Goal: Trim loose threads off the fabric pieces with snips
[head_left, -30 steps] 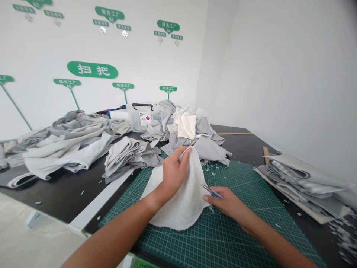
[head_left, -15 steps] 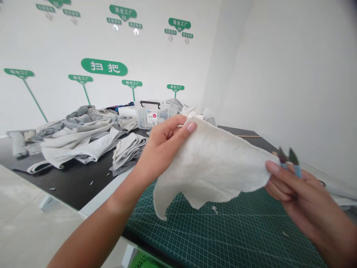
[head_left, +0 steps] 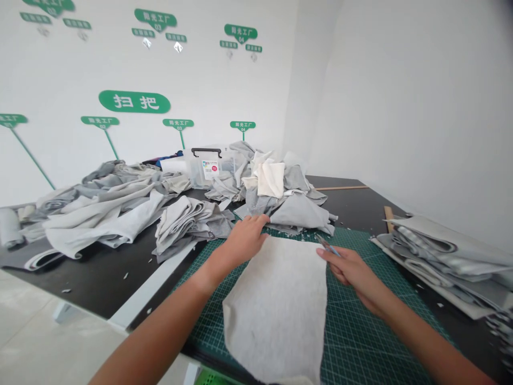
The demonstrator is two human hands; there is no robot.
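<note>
A pale cloth piece (head_left: 280, 305) hangs down over the green cutting mat (head_left: 360, 331), its lower end near the mat's front edge. At its upper left corner my left hand (head_left: 247, 235) pinches the fabric. My right hand (head_left: 347, 267) grips the upper right corner and also holds small blue-handled snips (head_left: 331, 247), their blades pointing up and left. Just beyond the hands lies a heap of grey and white scraps (head_left: 298, 208).
Folded cloths (head_left: 188, 219) and a long pile of grey fabric (head_left: 108, 203) lie on the left. Behind stands a clear plastic box (head_left: 210, 168). More folded fabric (head_left: 444, 262) is stacked on the right, near a wooden strip (head_left: 388, 218).
Both hands have lowered the cloth toward the mat and spread it lengthwise. My right hand has moved left with the snips. The view has shifted right, showing the scrap heap and right stack.
</note>
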